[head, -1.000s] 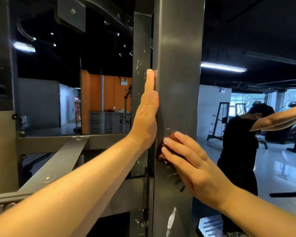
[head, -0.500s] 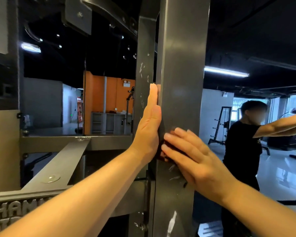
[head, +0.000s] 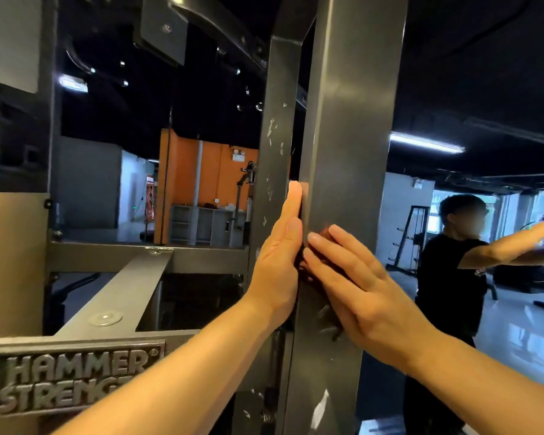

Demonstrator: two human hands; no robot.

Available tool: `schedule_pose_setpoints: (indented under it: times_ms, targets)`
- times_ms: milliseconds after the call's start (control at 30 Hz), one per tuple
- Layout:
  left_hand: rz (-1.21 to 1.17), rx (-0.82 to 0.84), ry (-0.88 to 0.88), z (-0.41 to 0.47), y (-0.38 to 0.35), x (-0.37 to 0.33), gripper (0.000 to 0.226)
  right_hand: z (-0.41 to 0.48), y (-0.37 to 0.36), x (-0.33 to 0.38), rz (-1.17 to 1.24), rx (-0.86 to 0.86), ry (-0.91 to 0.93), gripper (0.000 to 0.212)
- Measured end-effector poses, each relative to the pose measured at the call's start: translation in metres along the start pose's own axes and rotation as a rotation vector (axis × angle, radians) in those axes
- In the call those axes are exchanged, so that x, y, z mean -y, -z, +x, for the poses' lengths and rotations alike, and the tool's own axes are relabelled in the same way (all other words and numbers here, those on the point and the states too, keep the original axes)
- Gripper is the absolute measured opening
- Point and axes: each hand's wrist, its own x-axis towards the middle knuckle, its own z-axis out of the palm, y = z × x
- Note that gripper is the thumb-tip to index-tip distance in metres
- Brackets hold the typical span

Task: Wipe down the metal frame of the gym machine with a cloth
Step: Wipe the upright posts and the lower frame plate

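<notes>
Steel post (head: 349, 152) mid-wipe, reddish cloth (head: 327, 231) pinned to its front face.
Heavy, stiff and fixed, so no give to expect; smooth, scuffed, probably slick under a palm. Straight-fingered left hand (head: 277, 268) flat against the post's left edge, bracing, grasping nothing. Spread right hand (head: 358, 296) pressing the cloth down just beside the left palm, fingers flat, not curled. Soft, light, likely to bunch: best kept under flat fingers rather than pinched.

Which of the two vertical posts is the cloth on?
The wider near post, right of the narrower chipped post; the right hand presses the reddish cloth flat against its face.
</notes>
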Motion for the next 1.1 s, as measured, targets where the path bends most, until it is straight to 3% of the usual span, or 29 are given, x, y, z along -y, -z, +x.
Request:
schedule_pose_setpoints:
  times_ms: [67,267,367,467,567,667,733,833,900,1000,1100]
  targets:
    - [-0.035,-0.020,0.050,-0.007,-0.001,0.001,0.048,0.021,0.012,-0.015,-0.007,-0.024,-0.008,0.048]
    - [0.037,-0.204,0.029,-0.029,-0.016,0.003,0.057,0.066,0.013,0.003,0.239,-0.204,-0.453,0.055]
    - [0.031,-0.251,-0.056,-0.039,-0.024,0.000,0.045,0.050,0.001,0.037,0.359,-0.139,-0.421,0.064]
    - [0.085,-0.107,-0.079,-0.035,-0.034,-0.004,0.064,0.047,0.008,0.052,0.737,-0.112,-0.465,0.070]
    - [0.334,-0.134,-0.120,-0.015,-0.037,-0.004,0.080,0.054,0.031,0.036,0.940,-0.085,-0.423,0.090]
    - [0.425,-0.177,0.024,0.009,-0.036,-0.015,0.073,0.075,0.046,0.002,0.751,-0.087,-0.338,0.079]
    - [0.415,-0.173,-0.016,0.014,-0.034,-0.020,0.063,0.099,0.049,-0.022,0.602,-0.134,-0.316,0.067]
    - [0.179,-0.231,0.003,0.010,-0.028,-0.012,0.029,0.132,0.046,-0.049,0.354,-0.210,-0.299,0.061]
    - [0.065,-0.349,0.082,0.001,-0.023,-0.005,0.019,0.143,0.038,-0.057,0.187,-0.240,-0.346,0.061]
    - [0.031,-0.416,0.205,0.003,-0.020,-0.013,0.020,0.145,0.026,-0.055,0.045,-0.246,-0.344,0.061]
    - [0.010,-0.411,0.204,0.054,-0.019,-0.034,0.024,0.143,0.024,-0.056,0.008,-0.256,-0.324,0.060]
